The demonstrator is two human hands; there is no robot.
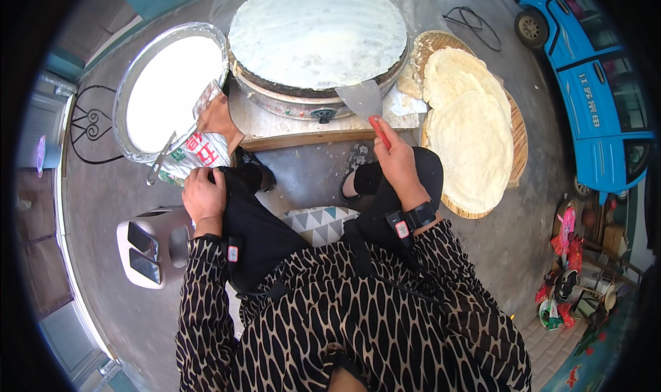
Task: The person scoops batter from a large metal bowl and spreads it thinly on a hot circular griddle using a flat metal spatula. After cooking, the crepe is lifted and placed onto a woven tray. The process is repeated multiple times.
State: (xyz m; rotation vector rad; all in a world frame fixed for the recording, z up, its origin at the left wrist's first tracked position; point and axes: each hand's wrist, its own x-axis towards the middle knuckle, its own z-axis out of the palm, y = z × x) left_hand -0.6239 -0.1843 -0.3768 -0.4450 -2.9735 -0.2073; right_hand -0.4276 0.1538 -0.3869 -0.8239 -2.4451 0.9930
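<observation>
My right hand (396, 151) grips the red handle of a wide metal scraper (361, 98), whose blade lies against the near right rim of a round griddle (317, 33). A thin, pale sheet of batter covers the griddle's top. My left hand (205, 195) rests over my left knee with its fingers curled, beside a printed plastic bag (199, 154); whether it pinches the bag is hidden. Left of the griddle stands a metal basin (120, 108) of white batter (170, 87). A brown wooden spreader (221, 120) and a metal-handled tool (161, 159) lean at its near rim.
Thin flatbreads (472, 144) lie stacked on round woven mats (518, 149) to the right. A wooden stand (304, 138) carries the griddle. A pale stool-like container (173, 237) bears two phones (143, 252). A blue vehicle (583, 87), a cable (477, 25) and clutter (573, 278) are farther right.
</observation>
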